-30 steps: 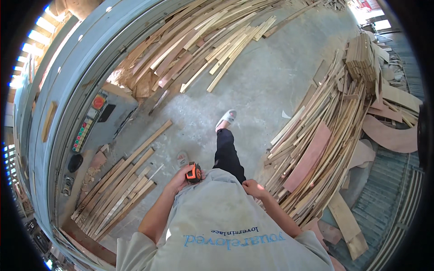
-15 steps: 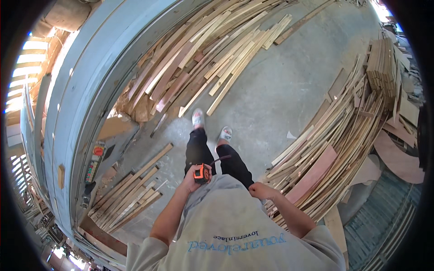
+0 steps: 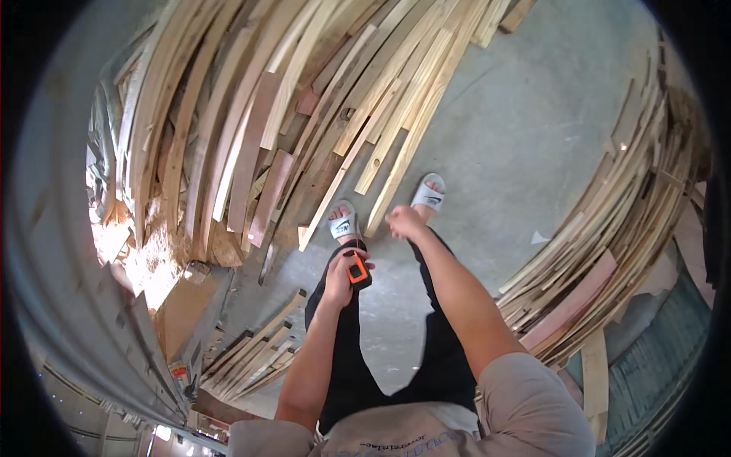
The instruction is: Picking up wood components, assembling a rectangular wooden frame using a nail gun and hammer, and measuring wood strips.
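My left hand point(image 3: 340, 276) is wrapped around an orange and black tape measure point(image 3: 359, 271), held over my left shin. A thin dark strap hangs by the tape measure. My right hand point(image 3: 406, 222) is stretched forward above the floor, just right of the near end of a long pale board point(image 3: 411, 148). Its fingers are curled together, and whether anything is pinched in them is hidden. Several pale boards lie side by side there, their near ends close to my sandals; another narrow strip point(image 3: 339, 183) ends by the left sandal point(image 3: 343, 221).
Long timber pieces point(image 3: 221, 99) fan out at the far left. A shorter stack point(image 3: 255, 354) lies at the near left, beside a grey metal structure point(image 3: 114, 343). Thin wood strips point(image 3: 560, 259) are heaped on the right. My right sandal point(image 3: 430, 192) stands on the concrete floor point(image 3: 525, 129).
I have bent forward and the boards now appear closer. My right hand has gone from my hip to beside the board end. The tape measure has moved lower, still in my left hand.
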{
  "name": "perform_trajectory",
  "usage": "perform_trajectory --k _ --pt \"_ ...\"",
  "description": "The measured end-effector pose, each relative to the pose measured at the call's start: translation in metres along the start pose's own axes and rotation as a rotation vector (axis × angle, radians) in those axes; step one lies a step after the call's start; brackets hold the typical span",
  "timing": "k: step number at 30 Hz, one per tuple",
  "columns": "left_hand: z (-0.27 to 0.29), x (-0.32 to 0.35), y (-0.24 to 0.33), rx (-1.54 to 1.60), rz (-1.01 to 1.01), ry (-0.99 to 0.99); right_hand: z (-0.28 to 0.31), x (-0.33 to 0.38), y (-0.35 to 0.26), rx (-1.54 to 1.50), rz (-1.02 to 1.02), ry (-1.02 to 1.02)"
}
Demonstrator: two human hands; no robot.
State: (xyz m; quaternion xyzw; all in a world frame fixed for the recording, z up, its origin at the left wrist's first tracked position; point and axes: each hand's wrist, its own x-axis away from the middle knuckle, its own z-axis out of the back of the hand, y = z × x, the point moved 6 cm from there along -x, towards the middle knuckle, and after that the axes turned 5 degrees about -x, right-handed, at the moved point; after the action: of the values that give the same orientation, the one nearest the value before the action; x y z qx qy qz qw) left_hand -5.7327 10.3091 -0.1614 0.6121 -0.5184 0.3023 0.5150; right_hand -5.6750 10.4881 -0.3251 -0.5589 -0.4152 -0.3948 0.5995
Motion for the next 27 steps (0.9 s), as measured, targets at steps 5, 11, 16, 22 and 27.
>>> perform_trajectory --k 5,11,16,22,27 --pt "0.072 -0.181 0.026 -0.917 -0.029 0.265 0.024 -0.173 -0.008 0.076 -0.040 0.395" --pt "0.158 -0.359 0.025 -0.974 0.048 0.377 0.034 -0.245 -0.029 -0.924 0.135 0.612" --pt "0.108 -0.382 0.025 -0.448 0.186 0.074 0.036 -0.255 -0.042 -1.306 0.099 0.517" --pt "0.092 -0.373 0.026 0.014 0.268 0.103 0.049 -0.263 -0.004 -1.414 -0.081 0.663" --pt "0.080 -0.328 0.087 0.135 0.154 -0.098 0.049 -0.251 -0.033 -1.524 -0.065 0.899"
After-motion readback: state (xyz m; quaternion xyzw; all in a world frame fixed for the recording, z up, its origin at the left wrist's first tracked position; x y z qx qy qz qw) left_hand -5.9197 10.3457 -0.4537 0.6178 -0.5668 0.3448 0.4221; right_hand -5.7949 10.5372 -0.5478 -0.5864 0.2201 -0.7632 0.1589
